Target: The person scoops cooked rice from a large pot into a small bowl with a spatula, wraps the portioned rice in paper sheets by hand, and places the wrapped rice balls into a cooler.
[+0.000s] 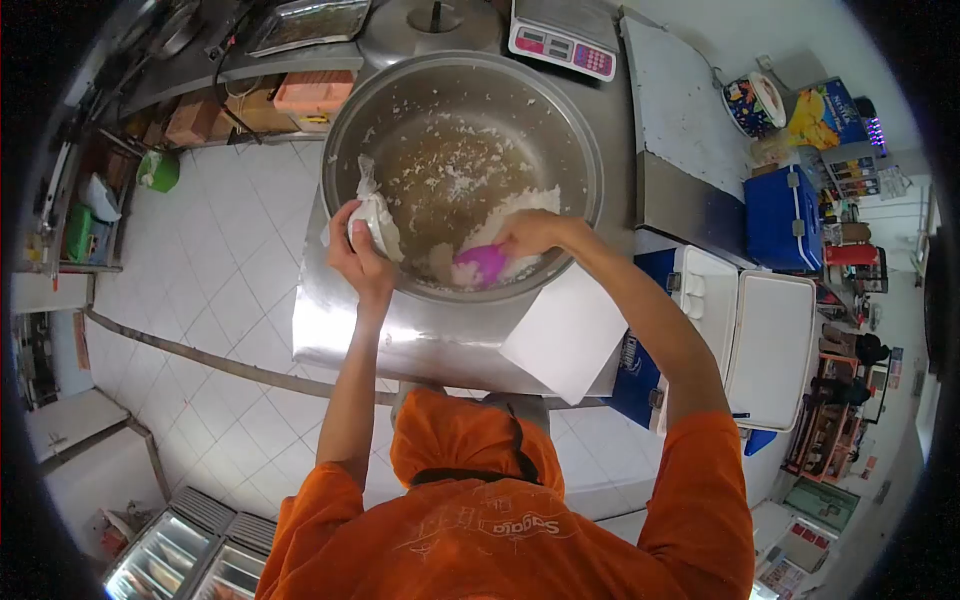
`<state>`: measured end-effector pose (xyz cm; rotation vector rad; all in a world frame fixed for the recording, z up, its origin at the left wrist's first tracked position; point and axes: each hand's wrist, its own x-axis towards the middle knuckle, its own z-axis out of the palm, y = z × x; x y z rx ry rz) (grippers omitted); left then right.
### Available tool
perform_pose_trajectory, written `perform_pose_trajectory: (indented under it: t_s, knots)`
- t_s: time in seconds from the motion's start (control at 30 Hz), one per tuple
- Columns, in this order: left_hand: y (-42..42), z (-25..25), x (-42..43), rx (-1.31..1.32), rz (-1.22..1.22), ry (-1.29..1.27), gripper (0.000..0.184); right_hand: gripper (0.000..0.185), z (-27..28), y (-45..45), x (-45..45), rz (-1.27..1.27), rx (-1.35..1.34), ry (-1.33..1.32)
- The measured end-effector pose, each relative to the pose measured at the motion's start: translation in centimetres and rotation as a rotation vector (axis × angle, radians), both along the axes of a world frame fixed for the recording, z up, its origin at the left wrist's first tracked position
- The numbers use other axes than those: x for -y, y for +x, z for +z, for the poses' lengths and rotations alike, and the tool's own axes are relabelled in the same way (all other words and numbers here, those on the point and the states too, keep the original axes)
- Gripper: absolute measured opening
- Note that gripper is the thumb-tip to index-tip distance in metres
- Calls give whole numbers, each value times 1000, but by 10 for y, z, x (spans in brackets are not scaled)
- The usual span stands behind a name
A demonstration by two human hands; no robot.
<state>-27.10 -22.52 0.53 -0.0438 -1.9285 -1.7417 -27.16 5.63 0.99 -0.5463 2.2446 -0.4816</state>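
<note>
A wide metal pot (337, 130) stands on the steel table. White, crumbly food that looks like rice (530, 203) is heaped along its near right side, with loose grains scattered over the bottom. My right hand (532, 232) is closed on a pink-purple scoop (484, 264), which rests in the heap by the pot's near wall. At the left rim, my left hand (358, 255) grips a clear plastic bag (376, 215) with white contents. The bag leans over the rim, its top end pointing up. The scoop's handle is mostly hidden in my fingers.
A white sheet (568, 335) lies at the table's near right corner. Beside it stands an open cooler (705, 290); a blue cooler (780, 218) is farther right. Behind the pot are a large lid (425, 32), a digital scale (562, 45) and a metal tray (310, 25).
</note>
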Motion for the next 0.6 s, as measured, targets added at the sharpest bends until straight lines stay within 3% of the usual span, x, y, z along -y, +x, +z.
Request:
perform_pose_trajectory:
  t_s: [0.1,0.17,0.2,0.27,0.33,0.4,0.43,0.5,0.6]
  knots:
    - [-5,-6,11,100,-109,37,34,31,-16,10,-23,-296,278,-339]
    - [-14,0,17,257,-239,125,33,31,6,18,-23,-323,203,-466]
    - [-18,1,17,418,-299,356,34,31,23,24,-19,-335,169,-529]
    - [-25,3,15,740,-417,825,34,36,87,34,4,-470,-65,-333]
    - [-32,11,6,886,-583,829,38,36,123,47,28,-553,-420,-139]
    - [-42,-9,-15,967,-802,910,44,46,106,61,59,-462,-824,271]
    - [-37,9,-34,935,-802,907,44,51,93,67,83,-407,-951,483]
    - [-36,18,-64,982,-823,913,43,59,68,87,138,-404,-967,640]
    - [-41,11,-82,999,-856,963,43,61,85,98,130,-314,-962,569]
